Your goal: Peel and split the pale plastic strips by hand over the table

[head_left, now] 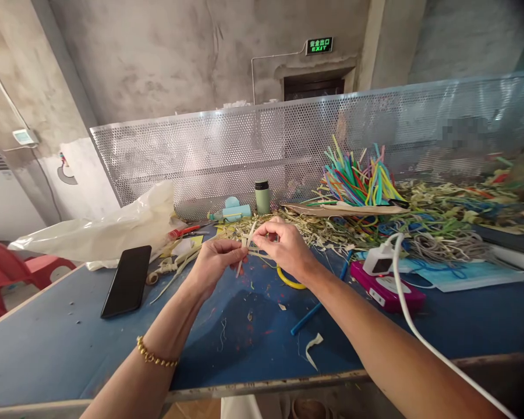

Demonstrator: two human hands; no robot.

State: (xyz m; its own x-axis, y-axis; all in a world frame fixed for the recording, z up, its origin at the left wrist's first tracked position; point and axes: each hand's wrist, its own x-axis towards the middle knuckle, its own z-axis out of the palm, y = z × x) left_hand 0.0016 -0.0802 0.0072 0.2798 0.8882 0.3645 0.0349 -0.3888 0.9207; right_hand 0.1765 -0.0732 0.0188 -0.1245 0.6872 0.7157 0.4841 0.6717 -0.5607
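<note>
Over the middle of the blue table, my left hand pinches a pale, flat strip of plant fibre between thumb and fingers. Close beside it, my right hand is closed with thumb and forefinger on the strip's upper part. The strip stands nearly upright between both hands, and its lower tip hangs below the left fingers. A yellow ring lies partly hidden beneath the right hand. Under the right forearm a blue stick rests at a slant. Pale fibre strands trail to the left behind my left hand.
A black phone lies at left near a plastic bag. Red-handled scissors and a green bottle stand farther back. On the right are a purple power strip, a white cable, a blue mask and heaped dried strips.
</note>
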